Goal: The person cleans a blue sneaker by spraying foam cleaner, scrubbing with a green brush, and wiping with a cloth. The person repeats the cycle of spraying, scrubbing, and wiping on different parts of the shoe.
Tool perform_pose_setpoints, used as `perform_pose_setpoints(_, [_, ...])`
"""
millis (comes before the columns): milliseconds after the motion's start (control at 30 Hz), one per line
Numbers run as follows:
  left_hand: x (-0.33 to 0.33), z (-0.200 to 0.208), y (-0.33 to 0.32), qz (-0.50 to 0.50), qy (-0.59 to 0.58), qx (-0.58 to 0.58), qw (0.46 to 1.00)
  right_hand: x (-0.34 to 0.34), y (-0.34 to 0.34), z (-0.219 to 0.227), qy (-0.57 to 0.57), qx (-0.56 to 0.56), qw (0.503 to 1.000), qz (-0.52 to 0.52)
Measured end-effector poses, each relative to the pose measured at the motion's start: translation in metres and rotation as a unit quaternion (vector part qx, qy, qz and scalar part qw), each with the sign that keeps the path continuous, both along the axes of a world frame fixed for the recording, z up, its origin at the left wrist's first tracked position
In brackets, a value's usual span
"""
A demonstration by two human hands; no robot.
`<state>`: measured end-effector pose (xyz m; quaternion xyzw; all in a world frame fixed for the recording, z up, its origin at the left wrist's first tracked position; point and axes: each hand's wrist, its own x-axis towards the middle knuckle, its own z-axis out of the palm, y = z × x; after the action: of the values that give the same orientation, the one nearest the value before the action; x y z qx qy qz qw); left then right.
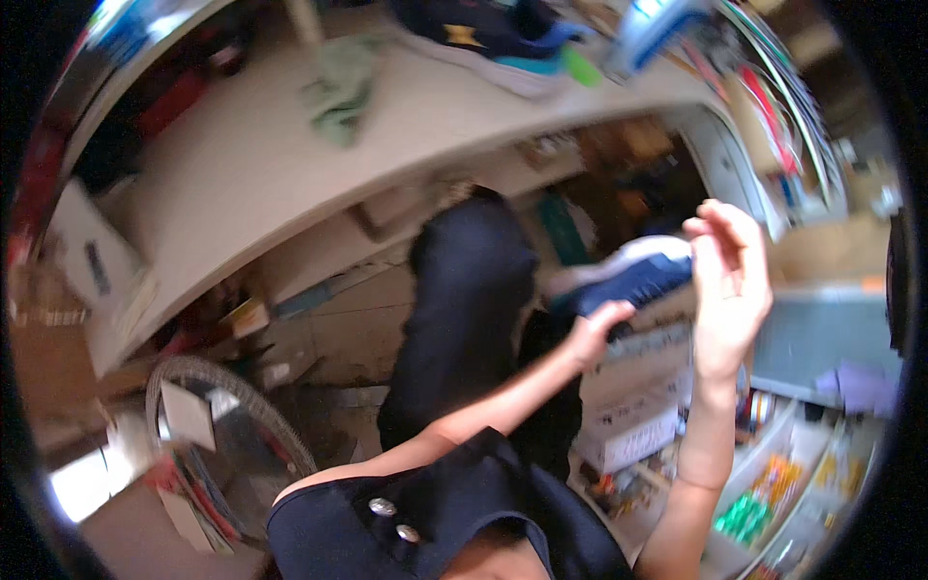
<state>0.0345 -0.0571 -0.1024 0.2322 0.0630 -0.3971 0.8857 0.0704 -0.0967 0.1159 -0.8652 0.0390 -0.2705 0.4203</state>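
Note:
My left hand (596, 333) reaches across to the right, its fingers closed on the near end of a navy blue shoe (633, 280) with a pale sole, blurred by motion. The shoe is above the drawers, to the right of my knees. My right hand (732, 280) is raised just beyond the shoe's far end, palm inward. Its fingers are slightly bent, and nothing shows in them. From this angle I cannot tell whether it touches the shoe.
A long pale table (242, 164) curves ahead, bearing a green cloth (343, 87) and a dark blue item (474, 34). At right, an open drawer (773, 474) holds small coloured packets, beside a white box (633, 430). A wheel (261, 411) stands at lower left.

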Motion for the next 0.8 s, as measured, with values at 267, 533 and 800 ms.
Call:
perform_pose_setpoints(267, [-0.009, 0.011, -0.002, 0.039, -0.063, -0.026, 0.997, 0.163, 0.144, -0.041, 0.072, -0.110, 0.973, 0.189])
perform_pose_setpoints(533, [0.003, 0.016, 0.005, 0.057, -0.078, -0.051, 0.994, 0.194, 0.157, -0.048, -0.086, -0.039, 0.937, 0.335])
perform_pose_setpoints(800, [-0.005, 0.000, -0.008, 0.002, -0.022, -0.051, 0.998, 0.230, 0.019, -0.044, -0.004, -0.169, 0.985, 0.041])
